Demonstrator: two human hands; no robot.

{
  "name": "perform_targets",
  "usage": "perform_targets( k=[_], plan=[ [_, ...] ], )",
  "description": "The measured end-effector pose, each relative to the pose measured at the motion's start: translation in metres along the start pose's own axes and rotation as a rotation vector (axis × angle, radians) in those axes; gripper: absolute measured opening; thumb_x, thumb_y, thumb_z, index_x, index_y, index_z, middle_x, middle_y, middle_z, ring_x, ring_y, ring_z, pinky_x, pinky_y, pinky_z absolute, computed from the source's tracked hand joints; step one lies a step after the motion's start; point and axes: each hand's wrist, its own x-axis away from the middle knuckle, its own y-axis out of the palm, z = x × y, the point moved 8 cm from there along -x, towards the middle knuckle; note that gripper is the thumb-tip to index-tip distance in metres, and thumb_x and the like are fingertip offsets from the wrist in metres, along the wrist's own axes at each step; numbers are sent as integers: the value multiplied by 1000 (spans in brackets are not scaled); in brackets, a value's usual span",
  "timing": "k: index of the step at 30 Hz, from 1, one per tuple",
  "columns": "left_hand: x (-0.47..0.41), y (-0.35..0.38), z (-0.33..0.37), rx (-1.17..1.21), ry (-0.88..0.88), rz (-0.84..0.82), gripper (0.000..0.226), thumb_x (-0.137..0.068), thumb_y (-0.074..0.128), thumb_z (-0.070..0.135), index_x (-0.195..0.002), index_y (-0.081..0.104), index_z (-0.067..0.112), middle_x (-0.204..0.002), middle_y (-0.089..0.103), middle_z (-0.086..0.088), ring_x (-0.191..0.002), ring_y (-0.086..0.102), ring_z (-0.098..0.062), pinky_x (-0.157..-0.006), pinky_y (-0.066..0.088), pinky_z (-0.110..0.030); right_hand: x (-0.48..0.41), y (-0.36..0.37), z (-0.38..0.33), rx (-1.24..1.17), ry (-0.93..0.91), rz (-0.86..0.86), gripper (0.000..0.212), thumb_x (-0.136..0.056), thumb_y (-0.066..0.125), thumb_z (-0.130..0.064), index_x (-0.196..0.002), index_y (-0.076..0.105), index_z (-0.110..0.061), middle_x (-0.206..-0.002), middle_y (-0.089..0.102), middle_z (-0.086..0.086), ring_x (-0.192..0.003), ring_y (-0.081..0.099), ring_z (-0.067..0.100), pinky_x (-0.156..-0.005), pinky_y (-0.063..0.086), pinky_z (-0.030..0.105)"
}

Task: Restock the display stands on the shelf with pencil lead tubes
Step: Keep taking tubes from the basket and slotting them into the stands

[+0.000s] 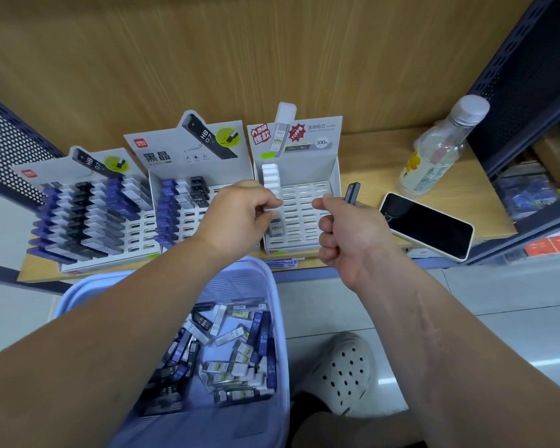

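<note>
1. Left hand [240,215]: curled, pinching the white cap of a clear tube [276,226] over the left column of the right stand [307,208], just in front of a row of white caps [270,176] slotted there. Cannot tell whether seated in a slot.
2. Right hand [346,234]: closed in a fist, gripping a dark tube [352,193] upright, off the stand's right edge and above the shelf [369,147].
3. Right stand otherwise mostly open slots.
4. Middle stand [188,150]: blue, white and black tubes at the left and back, bare slots toward the front right.
5. Left stand [62,176]: nearly full, in blue, black and grey rows.
6. Below the shelf edge, under the left forearm: a pale blue basket [240,281] holding loose tubes [230,347], mixed dark, blue and clear.
7. On the shelf to the right: a phone [427,224] lying face up, and behind it a clear bottle [440,150] standing upright.
8. On the floor beside the basket: a white perforated shoe [343,367].
</note>
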Motion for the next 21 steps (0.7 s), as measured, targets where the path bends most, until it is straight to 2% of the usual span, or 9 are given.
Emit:
perform_targets(
  k=[6,10,14,17,19,21],
  plan=[
    [5,6,-7,-13,12,-37,16,-79,77,-2,-92,78,7,-86,70,-3,-75,56,-10,-77,47,-23,0,3,1,2,2,-38,18,-104,53,-28,-97,64,-16,-58,34,-3,-47,22,11,-44,20,22],
    [9,9,-3,-2,39,11,13,-83,75,3,-95,79,8,-87,69,-4,-75,62,-16,-75,50,-25,0,5,2,0,-2,-74,18,-101,59,-32,-101,64,-14,-61,35,-3,-49,22,12,-48,19,25],
    [13,13,2,-143,90,25,8,-88,71,9,-90,79,7,-83,57,-6,-66,58,-26,-59,51,-33,5,11,-3,8,4,-123,35,-98,60,-47,-107,67,-14,-59,39,-4,-47,26,11,-49,23,26],
    [17,11,5,-199,139,13,13,-89,68,13,-96,79,8,-81,57,-7,-65,58,-29,-53,50,-33,9,21,-5,-43,40,-192,53,-97,46,-62,-102,71,-16,-59,42,-3,-46,27,12,-46,24,24],
    [19,7,6,-222,170,-26,18,-88,69,13,-103,78,12,-85,59,-7,-68,60,-30,-56,50,-32,11,27,-8,-75,41,-233,57,-100,36,-56,-104,73,-13,-59,41,-1,-47,25,14,-46,23,24],
    [23,-7,-2,-226,142,-48,24,-87,70,13,-110,75,12,-91,61,-8,-76,62,-32,-65,53,-34,13,34,-12,-57,19,-240,52,-99,33,-40,-105,75,-11,-59,40,-1,-47,24,14,-46,21,24]
  ],
)
